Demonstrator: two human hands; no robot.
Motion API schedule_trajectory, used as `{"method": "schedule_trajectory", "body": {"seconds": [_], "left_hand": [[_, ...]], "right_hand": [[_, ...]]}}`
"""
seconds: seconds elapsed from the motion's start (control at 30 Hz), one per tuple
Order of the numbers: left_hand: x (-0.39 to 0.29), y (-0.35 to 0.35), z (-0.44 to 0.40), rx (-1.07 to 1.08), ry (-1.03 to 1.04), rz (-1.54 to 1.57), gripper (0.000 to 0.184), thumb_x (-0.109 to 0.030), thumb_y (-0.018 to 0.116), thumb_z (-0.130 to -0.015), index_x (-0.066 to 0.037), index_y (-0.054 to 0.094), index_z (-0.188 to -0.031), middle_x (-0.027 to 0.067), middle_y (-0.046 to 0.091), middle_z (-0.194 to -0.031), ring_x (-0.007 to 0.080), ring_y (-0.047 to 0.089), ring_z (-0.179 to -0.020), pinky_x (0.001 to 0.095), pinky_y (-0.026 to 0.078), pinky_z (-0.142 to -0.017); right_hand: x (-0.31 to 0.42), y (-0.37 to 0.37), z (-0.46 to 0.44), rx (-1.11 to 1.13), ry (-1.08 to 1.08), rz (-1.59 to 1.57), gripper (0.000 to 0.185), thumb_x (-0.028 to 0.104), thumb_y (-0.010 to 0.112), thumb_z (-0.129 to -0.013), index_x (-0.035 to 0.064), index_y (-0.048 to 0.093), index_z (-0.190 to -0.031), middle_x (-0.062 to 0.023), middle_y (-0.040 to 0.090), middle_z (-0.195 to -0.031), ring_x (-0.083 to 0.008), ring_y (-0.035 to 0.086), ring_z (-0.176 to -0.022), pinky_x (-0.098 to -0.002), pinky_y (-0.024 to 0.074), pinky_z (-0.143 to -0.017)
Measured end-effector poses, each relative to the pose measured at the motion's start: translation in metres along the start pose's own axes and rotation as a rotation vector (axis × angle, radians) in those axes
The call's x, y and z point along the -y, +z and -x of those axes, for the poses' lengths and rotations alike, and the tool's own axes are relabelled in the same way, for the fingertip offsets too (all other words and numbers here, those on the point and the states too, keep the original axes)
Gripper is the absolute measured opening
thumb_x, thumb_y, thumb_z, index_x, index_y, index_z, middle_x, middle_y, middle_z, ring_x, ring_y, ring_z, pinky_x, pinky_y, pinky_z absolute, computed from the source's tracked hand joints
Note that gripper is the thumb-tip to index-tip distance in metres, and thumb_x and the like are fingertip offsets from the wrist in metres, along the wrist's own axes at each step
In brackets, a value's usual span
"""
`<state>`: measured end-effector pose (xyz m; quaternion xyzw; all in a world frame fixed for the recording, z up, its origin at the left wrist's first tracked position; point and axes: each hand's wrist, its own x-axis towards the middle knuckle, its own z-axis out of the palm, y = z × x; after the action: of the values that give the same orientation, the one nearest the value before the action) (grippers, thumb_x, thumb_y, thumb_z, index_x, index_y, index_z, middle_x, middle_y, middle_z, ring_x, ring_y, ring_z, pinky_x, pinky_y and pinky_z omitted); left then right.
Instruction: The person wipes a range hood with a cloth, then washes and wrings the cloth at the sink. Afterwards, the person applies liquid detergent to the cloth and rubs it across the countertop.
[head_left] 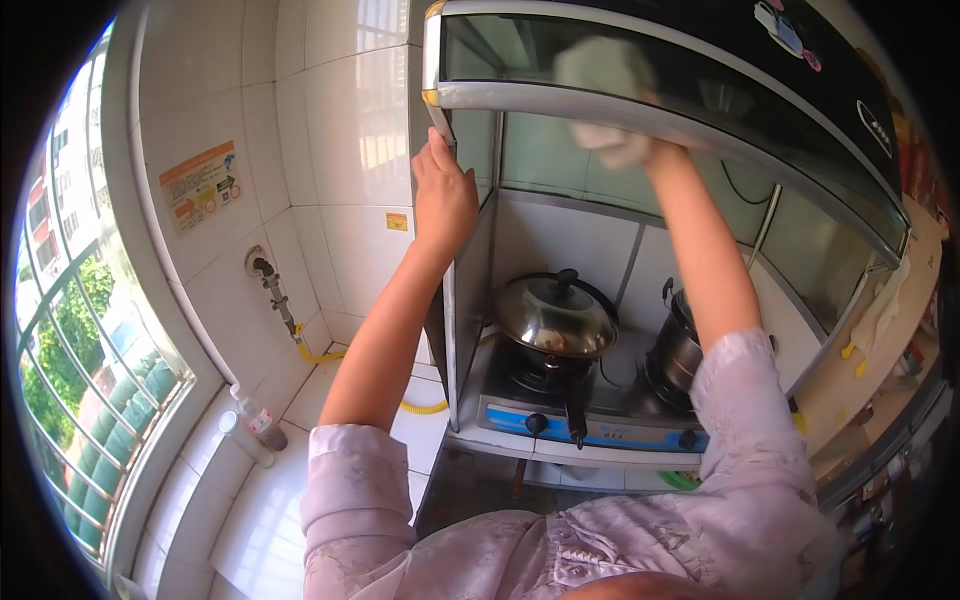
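Observation:
My left hand (444, 192) is raised, its fingers wrapped round the metal edge (443, 122) at the left front corner of the range hood (640, 105). Higher and to the right, my right hand (655, 152) holds a pale cloth (610, 143) under the hood's front rim, beside its glass. The fingers are mostly hidden by the cloth and blurred. A smeared pale shape, like the cloth's reflection, shows in the glass panel (530, 55) above it.
Below stands a gas stove (625, 400) with a lidded wok (555, 315), its handle towards me, and a dark pot (678, 350). Two bottles (262, 420) stand on the left ledge by the barred window (90, 370). A yellow hose (320, 355) runs along the tiled wall.

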<state>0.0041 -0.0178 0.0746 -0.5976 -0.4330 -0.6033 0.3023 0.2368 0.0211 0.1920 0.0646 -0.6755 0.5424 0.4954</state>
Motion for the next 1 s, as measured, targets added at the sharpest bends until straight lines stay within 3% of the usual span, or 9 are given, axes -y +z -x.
{"method": "schedule_trajectory", "body": {"seconds": [0.1, 0.13, 0.27, 0.43, 0.6, 0.7, 0.83, 0.93, 1.0], "left_hand": [[0.018, 0.014, 0.004, 0.126, -0.108, 0.067, 0.057, -0.003, 0.04, -0.079, 0.001, 0.01, -0.128, 0.0217, 0.045, -0.107, 0.0366, 0.048, -0.089, 0.0402, 0.042, -0.076], [0.015, 0.012, 0.007, 0.129, -0.152, 0.085, 0.048, -0.006, 0.032, -0.084, -0.007, 0.016, -0.129, 0.0208, 0.038, -0.121, 0.0358, 0.047, -0.099, 0.0363, 0.039, -0.082], [0.011, 0.006, 0.003, 0.244, -0.216, 0.089, 0.049, -0.002, 0.028, -0.084, -0.005, 0.01, -0.129, 0.0229, 0.038, -0.121, 0.0365, 0.045, -0.102, 0.0372, 0.04, -0.082], [0.007, 0.009, 0.005, 0.181, -0.195, 0.073, 0.05, 0.001, 0.031, -0.081, -0.004, 0.013, -0.127, 0.0227, 0.042, -0.114, 0.0369, 0.046, -0.098, 0.0393, 0.041, -0.077], [0.009, 0.007, 0.003, 0.124, -0.141, 0.089, 0.055, 0.005, 0.033, -0.076, -0.004, 0.015, -0.127, 0.0224, 0.045, -0.106, 0.0386, 0.047, -0.093, 0.0416, 0.041, -0.075], [0.015, 0.011, 0.007, 0.14, -0.149, 0.067, 0.054, 0.004, 0.034, -0.076, -0.004, 0.017, -0.127, 0.0225, 0.045, -0.107, 0.0386, 0.047, -0.093, 0.0421, 0.041, -0.076], [0.014, 0.012, 0.007, 0.086, -0.129, 0.1, 0.055, 0.005, 0.031, -0.075, -0.006, 0.019, -0.127, 0.0221, 0.046, -0.107, 0.0365, 0.051, -0.088, 0.0404, 0.042, -0.074], [0.014, 0.013, 0.004, 0.111, -0.178, 0.131, 0.055, 0.006, 0.03, -0.074, -0.008, 0.02, -0.126, 0.0218, 0.046, -0.108, 0.0354, 0.052, -0.089, 0.0389, 0.042, -0.075], [0.012, 0.009, 0.004, 0.133, -0.178, 0.154, 0.055, 0.006, 0.03, -0.074, -0.009, 0.02, -0.126, 0.0217, 0.046, -0.109, 0.035, 0.052, -0.09, 0.0386, 0.042, -0.075]], "right_hand": [[-0.043, 0.053, -0.043, -0.207, 0.064, 0.122, 0.029, 0.029, 0.046, -0.083, 0.0052, 0.051, -0.098, -0.0055, 0.055, -0.089, -0.0143, 0.053, -0.08, -0.0273, 0.0467, -0.063], [-0.049, 0.055, -0.046, -0.195, 0.062, 0.104, 0.029, 0.029, 0.046, -0.083, 0.0052, 0.051, -0.098, -0.0055, 0.055, -0.089, -0.0144, 0.053, -0.081, -0.0274, 0.0468, -0.063], [-0.035, -0.006, -0.022, -0.009, -0.007, 0.025, 0.029, 0.029, 0.047, -0.082, 0.0049, 0.051, -0.099, -0.0059, 0.055, -0.09, -0.0151, 0.053, -0.081, -0.0279, 0.0468, -0.064], [-0.015, 0.001, -0.019, -0.003, -0.031, 0.083, 0.03, 0.029, 0.047, -0.082, 0.0046, 0.051, -0.099, -0.0064, 0.055, -0.091, -0.0158, 0.053, -0.082, -0.0286, 0.0468, -0.065], [-0.069, 0.068, -0.061, -0.359, 0.043, 0.23, 0.031, 0.029, 0.048, -0.082, 0.0043, 0.052, -0.1, -0.0069, 0.055, -0.093, -0.0166, 0.053, -0.083, -0.0292, 0.0469, -0.066], [-0.04, -0.027, -0.008, 0.175, -0.048, 0.152, 0.029, 0.028, 0.047, -0.083, 0.0063, 0.051, -0.102, -0.0051, 0.055, -0.092, -0.016, 0.054, -0.08, -0.0285, 0.0464, -0.065], [0.023, -0.055, 0.066, 0.008, -0.224, -0.205, 0.032, 0.028, 0.043, -0.085, 0.0097, 0.046, -0.11, -0.0038, 0.055, -0.095, -0.014, 0.054, -0.079, -0.0284, 0.0469, -0.066], [0.021, -0.083, 0.03, 0.451, 0.112, -0.212, 0.023, 0.024, 0.042, -0.085, 0.0075, 0.052, -0.097, -0.004, 0.056, -0.086, -0.0149, 0.052, -0.072, -0.0259, 0.045, -0.06], [-0.025, -0.035, -0.007, -0.179, -0.043, 0.007, 0.025, 0.025, 0.045, -0.083, 0.0057, 0.053, -0.096, -0.0044, 0.056, -0.084, -0.0158, 0.052, -0.073, -0.0273, 0.046, -0.063]]}}
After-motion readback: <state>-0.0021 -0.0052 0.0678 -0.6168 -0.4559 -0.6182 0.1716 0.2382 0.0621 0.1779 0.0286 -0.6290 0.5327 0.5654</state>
